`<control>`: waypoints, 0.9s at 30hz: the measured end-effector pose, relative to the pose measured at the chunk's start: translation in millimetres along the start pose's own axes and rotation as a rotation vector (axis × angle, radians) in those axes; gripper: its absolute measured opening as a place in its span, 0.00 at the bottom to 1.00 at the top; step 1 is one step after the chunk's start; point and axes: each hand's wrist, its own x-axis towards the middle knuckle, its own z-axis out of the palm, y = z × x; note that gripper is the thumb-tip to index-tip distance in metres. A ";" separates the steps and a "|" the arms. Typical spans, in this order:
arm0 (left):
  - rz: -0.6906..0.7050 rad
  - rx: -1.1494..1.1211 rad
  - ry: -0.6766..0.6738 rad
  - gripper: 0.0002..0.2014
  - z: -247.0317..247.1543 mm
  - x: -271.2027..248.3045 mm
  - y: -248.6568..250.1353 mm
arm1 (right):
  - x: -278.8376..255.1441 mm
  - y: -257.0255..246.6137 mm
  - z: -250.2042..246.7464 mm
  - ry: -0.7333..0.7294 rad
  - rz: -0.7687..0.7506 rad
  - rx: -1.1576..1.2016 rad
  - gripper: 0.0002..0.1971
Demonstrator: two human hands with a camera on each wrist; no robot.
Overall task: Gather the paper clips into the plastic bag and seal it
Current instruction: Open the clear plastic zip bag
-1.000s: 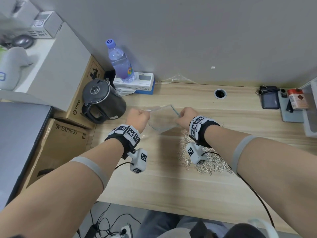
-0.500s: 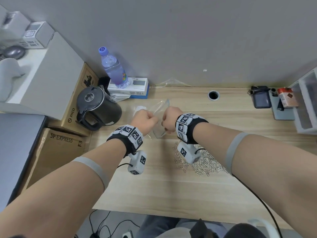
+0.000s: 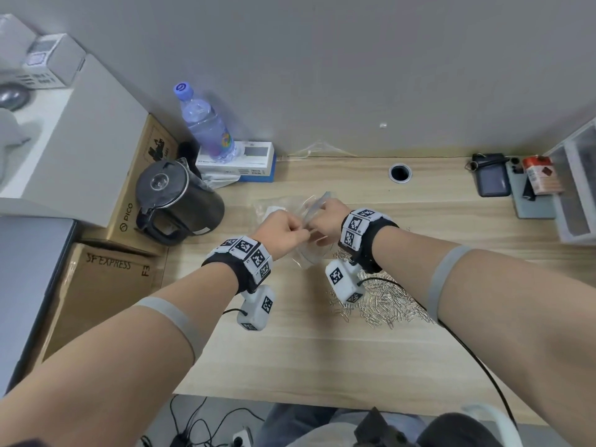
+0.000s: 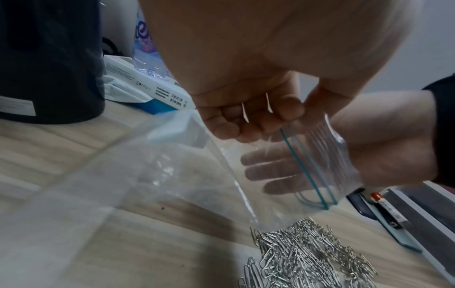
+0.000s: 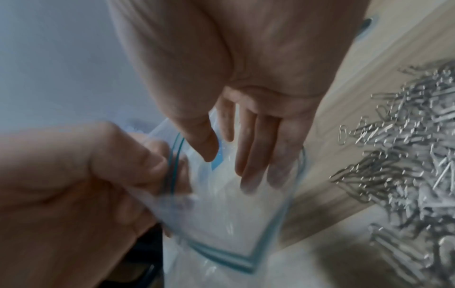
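Observation:
A clear zip bag (image 3: 311,256) with teal seal lines hangs just above the wooden desk (image 3: 322,356) between my two hands. My left hand (image 3: 292,232) pinches one side of the bag's rim (image 4: 286,134) with curled fingers. The fingers of my right hand (image 3: 317,225) are straight and reach into the bag's mouth (image 5: 246,267), spreading it; they show through the plastic (image 4: 268,169) in the left wrist view. A pile of silver paper clips (image 3: 383,301) lies on the desk under my right wrist, just right of the bag. I see no clips inside the bag.
A black kettle (image 3: 179,201), a water bottle (image 3: 206,127) and a white box (image 3: 238,159) stand at the back left. Cardboard boxes (image 3: 106,275) flank the desk's left edge. A cable hole (image 3: 400,172), dark pouches (image 3: 491,175) and a plastic drawer (image 3: 580,188) are at the back right.
My hands, held apart with the bag stretched between them, have come close together. My right hand let go of the rim and slid its fingers into the bag's mouth.

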 end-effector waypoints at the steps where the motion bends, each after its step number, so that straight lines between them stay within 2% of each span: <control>1: 0.005 -0.004 -0.001 0.26 0.6 0.9 -0.3 | 0.3 -1.9 0.9 -0.008 -0.002 0.044 0.19; 3: 0.012 -0.023 0.024 0.26 2.7 2.1 2.0 | 0.9 -5.8 2.5 -0.033 -0.017 0.121 0.19; 7: 0.016 -0.085 0.083 0.24 2.9 4.8 2.3 | -1.6 -12.5 0.0 -0.104 -0.013 0.154 0.13; 10: 0.108 0.022 0.211 0.24 -1.3 3.2 -4.9 | -2.3 -12.7 -5.3 -0.122 -0.005 0.165 0.10; 11: 0.148 0.113 0.231 0.29 -3.0 2.0 -7.5 | -2.8 -12.1 -7.7 -0.131 0.003 0.197 0.10; 13: 0.185 0.295 0.164 0.48 -6.1 -0.7 -11.5 | -3.6 -9.4 -11.9 -0.152 0.017 0.267 0.09; 15: 0.164 0.378 0.096 0.67 -7.0 -2.3 -16.2 | -2.0 -5.7 -14.9 -0.177 0.028 0.328 0.08; 17: 0.127 0.418 0.063 0.75 -4.5 -1.1 -22.8 | -1.4 -3.9 -16.3 -0.201 0.031 0.374 0.09; 22: 0.056 0.453 0.044 0.77 0.2 0.2 -27.0 | -7.2 -4.9 -15.1 -0.270 0.034 0.434 0.06; 27: 0.115 0.485 0.106 0.73 -2.3 2.6 -24.8 | -6.7 -5.8 -18.9 -0.335 0.066 0.458 0.17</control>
